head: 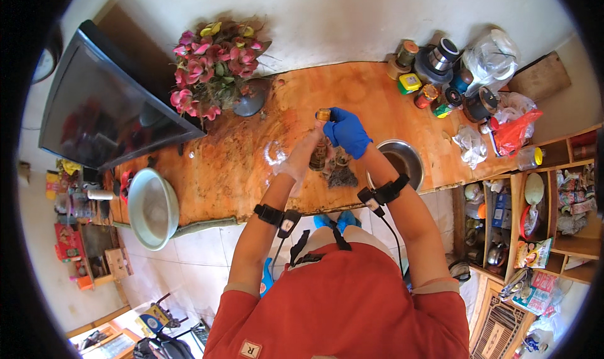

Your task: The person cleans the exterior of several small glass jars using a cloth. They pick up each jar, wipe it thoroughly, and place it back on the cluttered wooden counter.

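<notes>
A dark glass bottle (318, 157) with a gold cap is held over the wooden counter, its capped end pointing away from me. My left hand (304, 152), which seems to wear a thin clear glove, is closed around its body. Curled against the neck, just below the cap, are the fingers of my right hand (348, 131) in a blue glove. A dark grey scouring pad or cloth (342, 178) lies near the counter's front edge. Close to my right forearm is a stainless steel basin (415, 163), partly hidden by that arm.
The stained wooden counter (236, 170) runs along the wall. A flat-screen television (113, 104), a vase of artificial flowers (217, 66) and a pale green basin (153, 210) are on the left. Jars (426, 96) and plastic bags (514, 132) crowd the right end, beside open shelves (514, 222).
</notes>
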Action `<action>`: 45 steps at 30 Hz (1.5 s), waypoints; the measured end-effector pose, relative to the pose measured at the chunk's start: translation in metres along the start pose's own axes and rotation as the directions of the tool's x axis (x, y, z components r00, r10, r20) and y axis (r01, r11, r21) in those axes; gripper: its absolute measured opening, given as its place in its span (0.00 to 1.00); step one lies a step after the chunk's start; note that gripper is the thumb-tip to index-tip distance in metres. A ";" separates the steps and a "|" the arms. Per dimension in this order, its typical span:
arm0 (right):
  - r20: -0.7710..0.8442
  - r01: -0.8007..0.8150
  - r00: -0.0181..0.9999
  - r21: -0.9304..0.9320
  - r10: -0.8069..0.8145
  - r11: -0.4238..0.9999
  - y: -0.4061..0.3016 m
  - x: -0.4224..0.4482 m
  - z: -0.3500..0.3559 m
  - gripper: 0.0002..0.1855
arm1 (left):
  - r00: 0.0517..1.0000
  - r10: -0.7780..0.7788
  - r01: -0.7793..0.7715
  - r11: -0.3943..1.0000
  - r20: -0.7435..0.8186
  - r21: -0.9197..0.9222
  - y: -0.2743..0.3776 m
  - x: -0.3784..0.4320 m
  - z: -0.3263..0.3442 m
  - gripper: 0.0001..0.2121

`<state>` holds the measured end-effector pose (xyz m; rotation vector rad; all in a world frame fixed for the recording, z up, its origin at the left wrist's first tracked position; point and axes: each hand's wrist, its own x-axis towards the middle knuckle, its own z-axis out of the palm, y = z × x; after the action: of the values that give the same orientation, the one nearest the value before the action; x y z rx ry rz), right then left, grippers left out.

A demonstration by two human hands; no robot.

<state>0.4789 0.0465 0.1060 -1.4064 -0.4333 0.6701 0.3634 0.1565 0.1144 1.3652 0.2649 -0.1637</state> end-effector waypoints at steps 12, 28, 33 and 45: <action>-0.142 0.050 0.986 -0.268 -0.091 0.962 -0.051 0.024 -0.092 0.16 | 0.975 -0.202 0.185 0.968 -0.088 -0.170 -0.090 0.035 0.011 0.09; -0.036 0.186 0.907 -0.860 -0.420 0.475 0.030 0.265 -0.314 0.10 | 0.650 -0.513 0.266 0.845 -0.560 -0.465 -0.156 -0.018 0.080 0.09; -0.040 0.105 0.951 -0.891 -0.307 0.442 0.067 0.307 -0.317 0.08 | 0.526 -0.562 0.239 0.818 -0.638 -0.523 -0.161 -0.037 0.098 0.08; -0.115 0.048 0.928 -0.905 -0.354 0.422 0.038 0.269 -0.294 0.31 | 0.552 -0.532 0.160 0.824 -0.642 -0.544 -0.173 -0.015 0.108 0.10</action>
<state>0.8624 0.0028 -0.0004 -2.3903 -0.7755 -0.0746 0.3125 0.0159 -0.0246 0.8344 1.2699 0.1676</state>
